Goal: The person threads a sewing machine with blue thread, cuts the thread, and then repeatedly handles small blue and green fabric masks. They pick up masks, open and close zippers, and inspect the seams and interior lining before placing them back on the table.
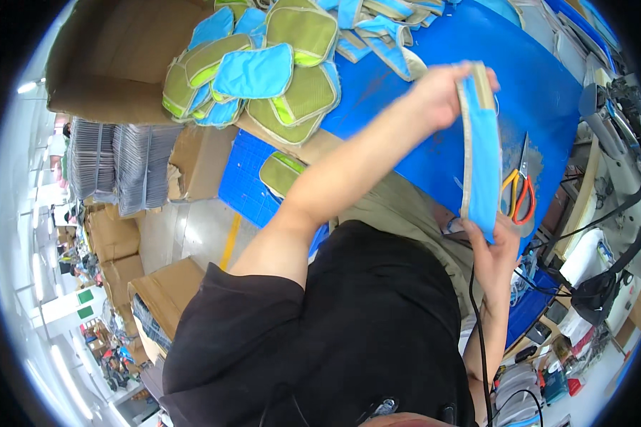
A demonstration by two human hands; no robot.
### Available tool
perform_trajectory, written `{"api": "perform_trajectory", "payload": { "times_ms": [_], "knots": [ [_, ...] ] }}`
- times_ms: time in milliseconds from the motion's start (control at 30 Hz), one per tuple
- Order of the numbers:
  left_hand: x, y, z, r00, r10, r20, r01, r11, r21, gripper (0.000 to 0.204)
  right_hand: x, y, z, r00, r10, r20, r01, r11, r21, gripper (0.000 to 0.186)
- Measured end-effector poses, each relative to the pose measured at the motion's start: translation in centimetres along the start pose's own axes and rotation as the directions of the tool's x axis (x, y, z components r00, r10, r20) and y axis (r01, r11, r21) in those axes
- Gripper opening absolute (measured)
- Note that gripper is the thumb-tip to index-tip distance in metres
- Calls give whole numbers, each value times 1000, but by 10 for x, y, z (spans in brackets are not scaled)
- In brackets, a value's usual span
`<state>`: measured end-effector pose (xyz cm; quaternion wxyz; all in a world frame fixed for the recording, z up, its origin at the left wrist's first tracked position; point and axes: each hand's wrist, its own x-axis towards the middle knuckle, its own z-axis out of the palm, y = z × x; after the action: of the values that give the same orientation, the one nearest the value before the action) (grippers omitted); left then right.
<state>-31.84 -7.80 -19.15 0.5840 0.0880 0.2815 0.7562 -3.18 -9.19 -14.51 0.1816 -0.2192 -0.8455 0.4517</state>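
Note:
A long blue fabric strip (482, 160) with beige edging is held stretched between my two hands above the blue tabletop (545, 99). My left hand (438, 96) grips its far end, fingers closed around the beige part. Nearer to my body, my right hand (498, 249) pinches the lower end with the thumb in front. Just right of the strip lie scissors (525, 192) with one orange and one yellow handle, blades pointing away from me.
Green-and-blue fabric pouches (256, 71) are heaped at the far left, beside an open cardboard box (107, 64). More blue-and-beige pieces (384, 39) lie at the far edge. A blue crate (246, 178) stands left of my lap. Machinery (612, 121) borders the right side.

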Motion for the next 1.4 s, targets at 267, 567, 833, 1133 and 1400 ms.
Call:
{"api": "perform_trajectory", "payload": {
  "times_ms": [267, 567, 833, 1133, 1400],
  "knots": [
    [-63, 57, -1, 998, 16, 59, -13, 998, -55, 41, -5, -23, -26, 976, -213, 50, 218, 924, -313, 14],
    [-67, 47, 16, 978, 210, 4, -210, 975, 66, 36, -22, 8, -19, 969, -116, -216, 57, 964, -261, 17],
    [-60, 10, 35, 1000, 12, 21, -12, 1000, 1, 50, -14, 15, -12, 971, -18, -237, 32, 998, 54, 15],
    [-95, -61, 71, 998, -49, -30, 57, 907, 418, 36, 21, 12, -7, 973, 84, -217, -30, 970, 241, 22],
    [-87, -46, 83, 997, 38, 63, -60, 911, 407, 32, 25, 8, -6, 933, 185, -308, -36, 901, 431, 34]
  ]
}}
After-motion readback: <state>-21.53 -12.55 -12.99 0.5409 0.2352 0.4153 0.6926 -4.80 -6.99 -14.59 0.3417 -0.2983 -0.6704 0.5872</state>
